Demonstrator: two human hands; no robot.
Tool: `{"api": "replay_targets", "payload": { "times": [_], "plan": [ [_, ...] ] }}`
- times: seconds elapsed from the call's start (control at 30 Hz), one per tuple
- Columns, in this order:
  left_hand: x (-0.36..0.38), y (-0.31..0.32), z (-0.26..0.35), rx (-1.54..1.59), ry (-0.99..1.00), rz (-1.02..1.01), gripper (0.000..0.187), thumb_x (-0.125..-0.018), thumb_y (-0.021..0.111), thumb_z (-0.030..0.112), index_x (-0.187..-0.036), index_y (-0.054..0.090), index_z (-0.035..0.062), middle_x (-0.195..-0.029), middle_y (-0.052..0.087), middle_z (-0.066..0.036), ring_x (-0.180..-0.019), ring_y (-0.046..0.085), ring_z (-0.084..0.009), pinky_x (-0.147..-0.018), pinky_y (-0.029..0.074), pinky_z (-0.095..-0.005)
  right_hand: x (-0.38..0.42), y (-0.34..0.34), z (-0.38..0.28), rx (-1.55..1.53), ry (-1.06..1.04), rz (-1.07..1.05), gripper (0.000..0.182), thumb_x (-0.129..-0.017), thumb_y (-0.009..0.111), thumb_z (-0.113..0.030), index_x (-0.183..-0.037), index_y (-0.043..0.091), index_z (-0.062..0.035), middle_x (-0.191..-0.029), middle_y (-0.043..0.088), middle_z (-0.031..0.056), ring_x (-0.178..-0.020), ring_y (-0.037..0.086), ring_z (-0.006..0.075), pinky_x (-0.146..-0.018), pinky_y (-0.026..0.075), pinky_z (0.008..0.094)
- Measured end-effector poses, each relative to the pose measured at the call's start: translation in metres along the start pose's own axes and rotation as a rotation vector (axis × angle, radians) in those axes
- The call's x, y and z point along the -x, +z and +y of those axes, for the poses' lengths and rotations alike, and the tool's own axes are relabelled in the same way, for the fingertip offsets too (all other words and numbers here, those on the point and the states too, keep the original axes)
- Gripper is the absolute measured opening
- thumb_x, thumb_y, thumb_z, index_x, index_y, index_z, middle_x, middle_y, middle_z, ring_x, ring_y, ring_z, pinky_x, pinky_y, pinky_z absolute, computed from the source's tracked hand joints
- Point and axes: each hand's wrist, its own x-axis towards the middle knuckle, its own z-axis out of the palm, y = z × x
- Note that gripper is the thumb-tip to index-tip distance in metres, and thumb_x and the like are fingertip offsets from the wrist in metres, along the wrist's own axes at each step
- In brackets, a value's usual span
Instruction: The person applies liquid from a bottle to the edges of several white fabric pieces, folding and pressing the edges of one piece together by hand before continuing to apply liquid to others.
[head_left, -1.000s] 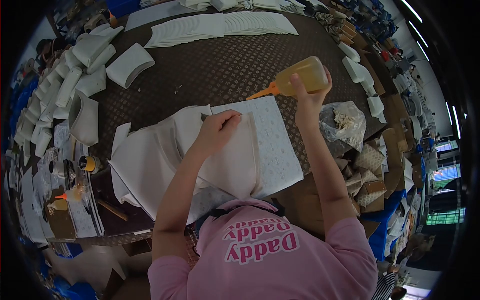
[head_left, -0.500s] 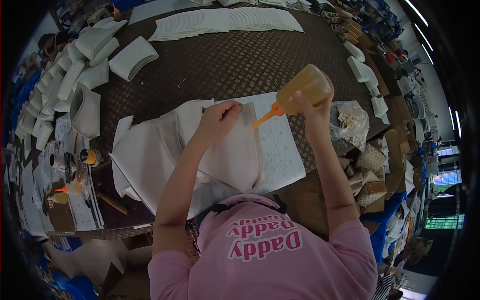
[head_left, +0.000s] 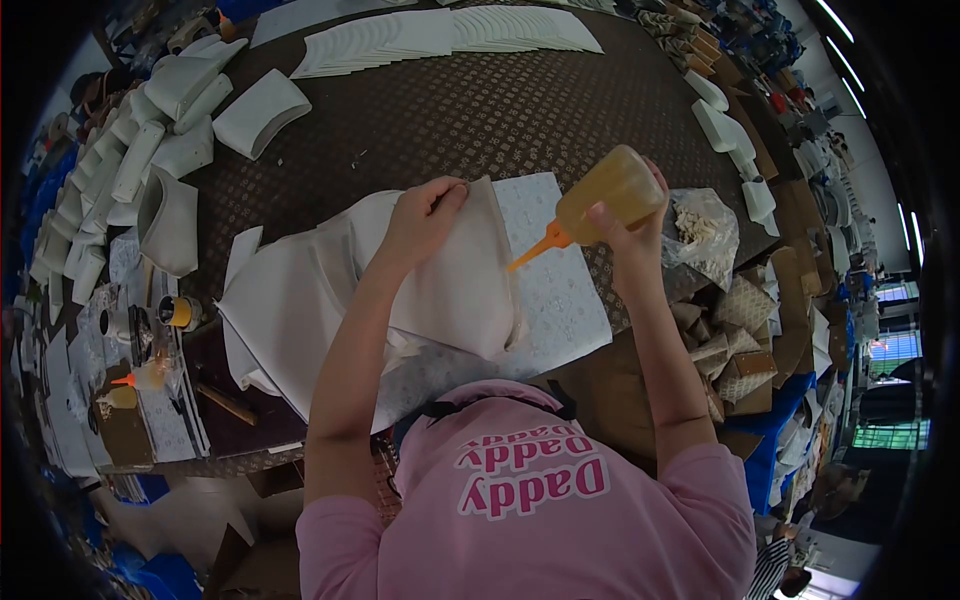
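Observation:
My left hand (head_left: 428, 222) is closed at the upper edge of a pale, soft sheet piece (head_left: 455, 295), with the fingers curled over its border. The piece lies over a white patterned board (head_left: 565, 300), beside more folded pale material (head_left: 280, 310). Held in my right hand (head_left: 635, 232) is a translucent squeeze bottle (head_left: 608, 195) of yellowish liquid, tilted down to the left. Its orange nozzle (head_left: 538, 247) points at the right edge of the pale piece; whether the tip touches is not clear.
Pale curved pieces (head_left: 165, 150) are heaped at the left, near an open jar (head_left: 180, 313) and a wooden stick (head_left: 226, 405). Fanned sheets (head_left: 380, 42) lie at the far edge. A plastic bag (head_left: 703, 235) and patterned brown pieces (head_left: 740, 350) are at the right.
The bottle and nozzle have moved slightly down along the piece's right edge. My left hand and the piece's upper edge have shifted a little up and left.

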Motion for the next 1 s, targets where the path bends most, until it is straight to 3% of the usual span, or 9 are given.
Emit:
{"api": "replay_targets", "payload": {
  "times": [0.2,0.3,0.4,0.6,0.77,0.83,1.0],
  "plan": [
    [-0.003,-0.002,-0.004,0.003,0.014,0.036,0.024,-0.093,0.053,0.02,-0.102,0.064,-0.0001,-0.081,0.063,0.001,-0.077,0.054,-0.0051,-0.071,0.042,-0.021,0.012,-0.005,0.006,0.071,0.051,-0.125,0.091,-0.071,0.08,-0.016,-0.137,0.017,-0.0075,-0.127,0.04,0.0105,-0.116,0.047,0.0209,-0.095,0.045,0.0373],
    [-0.005,-0.001,-0.007,0.001,0.024,0.035,0.024,-0.093,0.053,0.019,-0.102,0.064,-0.0008,-0.08,0.063,0.0,-0.077,0.054,-0.0056,-0.071,0.043,-0.0213,0.008,-0.007,0.005,-0.01,0.03,0.039,0.09,-0.071,0.08,-0.015,-0.136,0.018,-0.0076,-0.127,0.04,0.0108,-0.116,0.047,0.0212,-0.096,0.045,0.037],
    [-0.005,-0.001,-0.005,-0.036,0.01,0.046,0.024,-0.093,0.053,0.019,-0.102,0.064,-0.0011,-0.079,0.062,-0.001,-0.075,0.054,-0.0067,-0.07,0.043,-0.0218,0.013,-0.005,0.002,0.041,-0.049,0.055,0.088,-0.071,0.079,-0.012,-0.135,0.02,-0.0091,-0.127,0.039,0.0118,-0.116,0.047,0.0217,-0.094,0.046,0.0366],
    [-0.004,0.007,-0.002,-0.079,-0.001,0.102,0.023,-0.093,0.054,0.02,-0.102,0.064,0.0013,-0.076,0.063,-0.004,-0.071,0.055,-0.0096,-0.067,0.043,-0.0238,0.036,0.013,0.009,0.312,-0.029,-0.12,0.088,-0.068,0.082,-0.013,-0.132,0.023,-0.0105,-0.122,0.046,0.0137,-0.111,0.052,0.0223,-0.089,0.049,0.0353],
    [0.007,0.023,0.001,-0.067,0.004,0.155,0.022,-0.093,0.054,0.02,-0.102,0.065,0.003,-0.076,0.064,-0.005,-0.07,0.056,-0.0109,-0.065,0.043,-0.0243,0.031,0.014,0.005,0.322,0.136,-0.173,0.087,-0.067,0.082,-0.016,-0.132,0.024,-0.0078,-0.118,0.049,0.0141,-0.108,0.054,0.0223,-0.087,0.05,0.0358],
    [0.008,0.02,0.003,-0.064,0.002,0.148,0.024,-0.092,0.055,0.022,-0.102,0.065,0.0024,-0.079,0.066,-0.009,-0.072,0.06,-0.0157,-0.066,0.045,-0.0274,0.021,0.006,-0.003,0.245,0.227,-0.193,0.087,-0.067,0.082,-0.015,-0.132,0.024,-0.0066,-0.117,0.049,0.0137,-0.107,0.054,0.0226,-0.086,0.051,0.0366],
    [0.01,0.013,0.003,-0.07,-0.003,0.112,0.026,-0.092,0.054,0.023,-0.103,0.065,0.0016,-0.081,0.067,-0.012,-0.072,0.062,-0.0171,-0.067,0.046,-0.0284,-0.001,-0.002,-0.022,0.067,-0.007,0.01,0.089,-0.069,0.08,-0.014,-0.134,0.019,-0.0063,-0.121,0.043,0.013,-0.11,0.051,0.0218,-0.088,0.051,0.0371]
  ]
}}
